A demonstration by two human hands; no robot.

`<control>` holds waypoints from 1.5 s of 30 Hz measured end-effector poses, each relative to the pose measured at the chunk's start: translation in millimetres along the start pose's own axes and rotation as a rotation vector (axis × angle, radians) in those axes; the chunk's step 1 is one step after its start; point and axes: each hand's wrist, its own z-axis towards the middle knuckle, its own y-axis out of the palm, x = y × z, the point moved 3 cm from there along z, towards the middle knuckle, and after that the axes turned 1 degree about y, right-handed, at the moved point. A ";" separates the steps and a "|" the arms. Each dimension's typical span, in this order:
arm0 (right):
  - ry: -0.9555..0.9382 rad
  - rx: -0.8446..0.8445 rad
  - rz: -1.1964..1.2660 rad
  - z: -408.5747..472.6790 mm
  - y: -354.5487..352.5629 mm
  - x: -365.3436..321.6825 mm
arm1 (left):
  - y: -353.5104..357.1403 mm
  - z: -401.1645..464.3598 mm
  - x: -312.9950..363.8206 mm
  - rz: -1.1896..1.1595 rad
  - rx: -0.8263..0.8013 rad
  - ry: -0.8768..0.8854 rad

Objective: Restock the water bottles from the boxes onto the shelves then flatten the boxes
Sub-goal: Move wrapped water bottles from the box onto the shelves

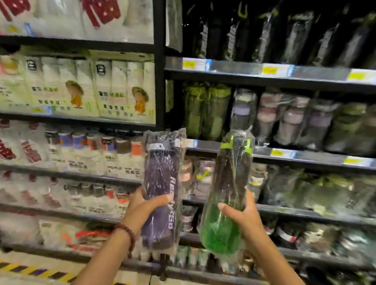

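Note:
My left hand (145, 204) grips a purple water bottle (161, 173) wrapped in clear plastic, held upright in front of the shelves. My right hand (241, 212) grips a green water bottle (228, 182) in clear plastic, also upright, with a lime-green lid at the top. Both bottles hang in the air just before the right shelving unit (310, 157), where wrapped bottles stand in rows. No boxes are in view.
Green, purple and dark wrapped bottles (290, 120) fill the right-hand shelves on several levels. The left shelving unit holds stacks of paper cups (82, 87). A black upright post (160, 77) separates the units. Yellow-and-black tape (29, 269) marks the floor.

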 end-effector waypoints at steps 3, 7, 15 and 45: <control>-0.038 0.064 -0.004 5.1 -30.7 -11.1 | 39.1 17.3 11.2 0.021 -0.085 0.008; -0.082 0.113 0.037 31.3 -61.6 -19.6 | 83.8 48.5 24.1 0.048 -0.162 0.045; -0.154 0.127 0.008 134.0 -101.3 -32.1 | 158.0 127.8 41.9 0.065 -0.099 0.184; -0.260 0.037 -0.465 292.1 -150.0 -73.3 | 257.8 253.4 35.6 -0.389 0.287 0.213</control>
